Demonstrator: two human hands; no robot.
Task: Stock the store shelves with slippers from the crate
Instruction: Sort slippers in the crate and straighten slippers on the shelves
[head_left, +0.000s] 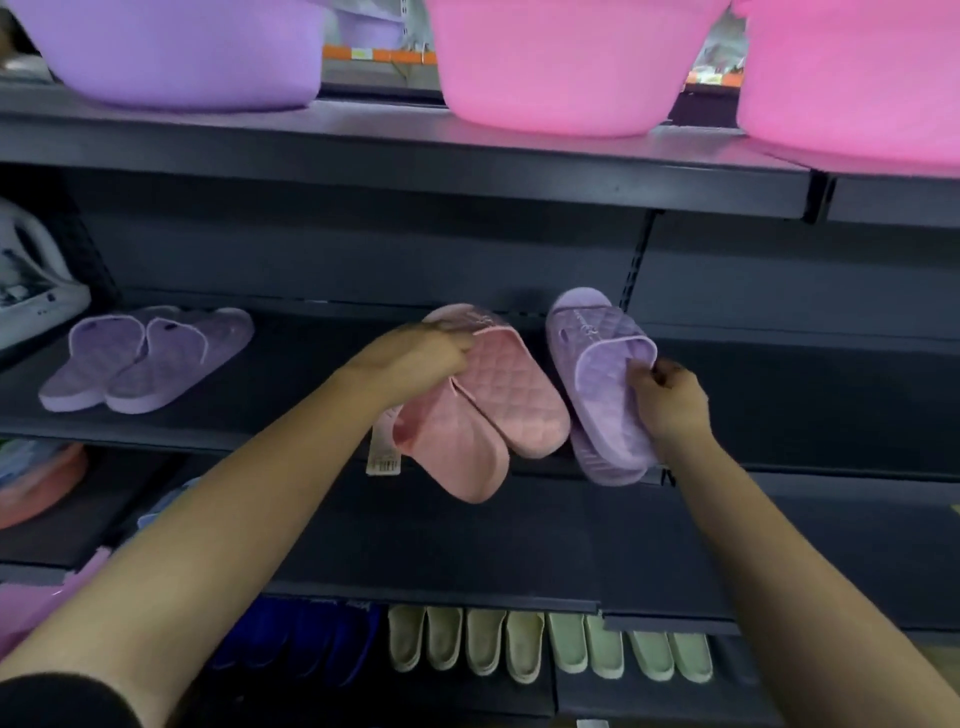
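Black sleeve (62, 701) at bottom left; 2 bare forearms reach up to the middle shelf (311, 364).

Left hand (415, 353): fingers clamped over the strap end of a pink quilted pair (498, 405). The heels hang past the shelf lip and a price tag (384, 452) dangles below.

Right hand (672, 402): fingers pinched on the strap edge of a lilac pair (602, 364), apparently stacked 1 on the other, toes up toward the back panel.

Neither pair looks set down yet. 1 shelved lilac pair (145, 358) lies flat at the shelf's left end, side by side, toes angled rearward. Crate not in view.

Step in hand, as I read it: seat both pairs. Best done by:
- lowering the heels fully onto the shelf;
- spreading each pair side by side to match the shelved pair;
- tucking the tag inboard;
- keeping pink just beside lilac, no overlap.
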